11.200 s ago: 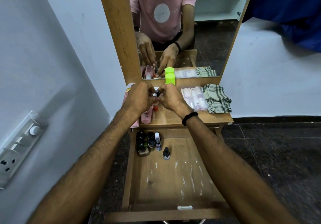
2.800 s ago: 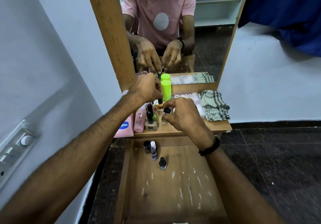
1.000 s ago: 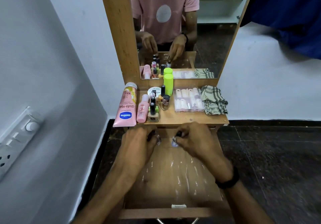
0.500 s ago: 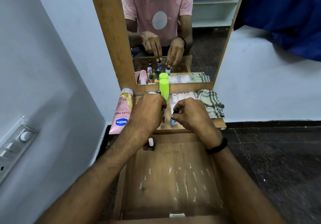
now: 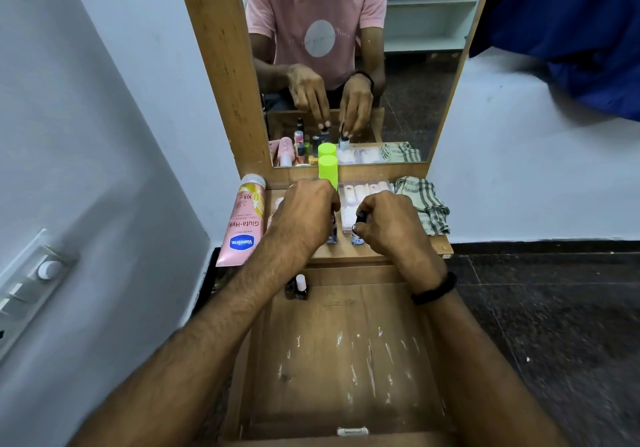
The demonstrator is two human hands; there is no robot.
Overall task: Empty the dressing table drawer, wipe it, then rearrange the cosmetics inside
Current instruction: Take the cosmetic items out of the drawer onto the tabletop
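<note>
The open wooden drawer (image 5: 346,360) holds two small bottles (image 5: 300,288) at its far left corner; its floor is scuffed with white marks. Over the dressing table top (image 5: 381,252), my left hand (image 5: 304,218) is closed on a slim bottle (image 5: 332,235) standing on the wood. My right hand (image 5: 391,224) pinches the dark cap of a small white-labelled bottle (image 5: 357,237) beside it. My left hand hides several other small bottles.
On the top stand a pink Vaseline tube (image 5: 242,228), a lime-green container (image 5: 328,172), a clear pack of white tubes (image 5: 363,193) and a folded checked cloth (image 5: 424,207). A mirror (image 5: 346,65) rises behind. A wall is at the left, dark floor at the right.
Both hands lifted from the drawer's back to the table top, each carrying a small bottle. Fewer bottles are in the drawer than before.
</note>
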